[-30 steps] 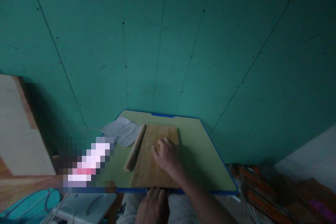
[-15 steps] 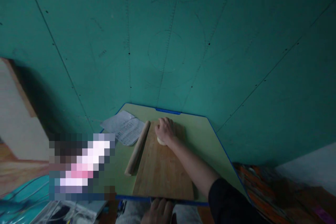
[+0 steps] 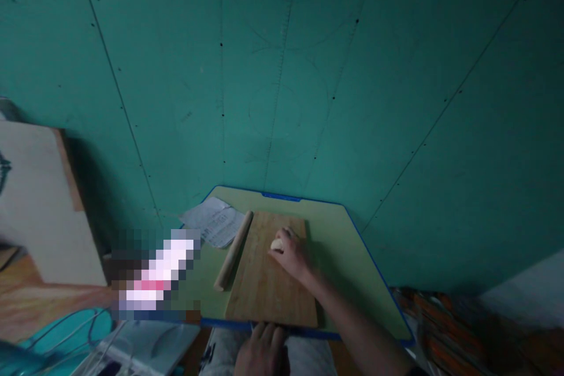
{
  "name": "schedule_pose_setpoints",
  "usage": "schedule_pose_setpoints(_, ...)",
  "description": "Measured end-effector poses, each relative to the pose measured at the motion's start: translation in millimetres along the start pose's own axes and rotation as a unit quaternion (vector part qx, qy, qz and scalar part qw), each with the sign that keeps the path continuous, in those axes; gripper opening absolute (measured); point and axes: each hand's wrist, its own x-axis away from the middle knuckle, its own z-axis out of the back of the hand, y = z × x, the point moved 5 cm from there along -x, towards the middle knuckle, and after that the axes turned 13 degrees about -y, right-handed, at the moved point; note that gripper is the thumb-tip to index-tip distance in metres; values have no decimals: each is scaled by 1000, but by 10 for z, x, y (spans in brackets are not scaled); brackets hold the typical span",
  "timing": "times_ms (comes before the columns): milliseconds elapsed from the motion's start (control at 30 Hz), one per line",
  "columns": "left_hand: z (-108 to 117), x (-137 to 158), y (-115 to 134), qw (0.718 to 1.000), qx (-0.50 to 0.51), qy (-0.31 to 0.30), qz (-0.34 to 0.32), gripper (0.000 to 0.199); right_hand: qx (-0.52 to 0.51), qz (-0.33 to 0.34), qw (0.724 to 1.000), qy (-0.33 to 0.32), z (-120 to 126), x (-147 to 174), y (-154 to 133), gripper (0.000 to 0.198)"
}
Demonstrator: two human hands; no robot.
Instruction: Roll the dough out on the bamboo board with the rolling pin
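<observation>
My right hand [image 3: 293,255] is closed around a pale lump of dough [image 3: 277,244], with fingers curled over its far side. Under them lies a wooden cutting board [image 3: 268,288] on a small light-green folding table [image 3: 352,270] with a blue rim. My left hand [image 3: 262,349] is at the table's near edge, below the board, fingers bent and pressed together over the rim; its thumb side is partly hidden. A wooden rolling pin [image 3: 233,252] rests along the board's left side, apart from both hands.
Printed paper sheets [image 3: 215,220] lie at the table's far left corner. A green wall [image 3: 282,100] rises behind the table. On the left are a pixelated patch, a white panel [image 3: 44,200] and a teal stool [image 3: 83,329] with cables. Orange-patterned items [image 3: 453,329] lie to the right.
My right hand has drawn back toward me and slightly right; from lying over the dough, its fingers now curl around it. The left hand stays at the near edge. The view has shifted.
</observation>
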Motion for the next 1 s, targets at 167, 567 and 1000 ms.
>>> schedule_pose_setpoints(167, 185, 45, 89, 1000, 0, -8, -1, 29, -39, 17, 996, 77, 190, 117, -58, 20)
schedule_pose_setpoints(567, 303, 46, 193, 998, 19, -43, 31, 26, 17, 7, 1000, -15, 103, 665, -118, 23)
schedule_pose_setpoints(1000, 117, 87, 140, 991, -17, 119, -54, 33, 12, 86, 994, -67, -382, -275, -474, 7)
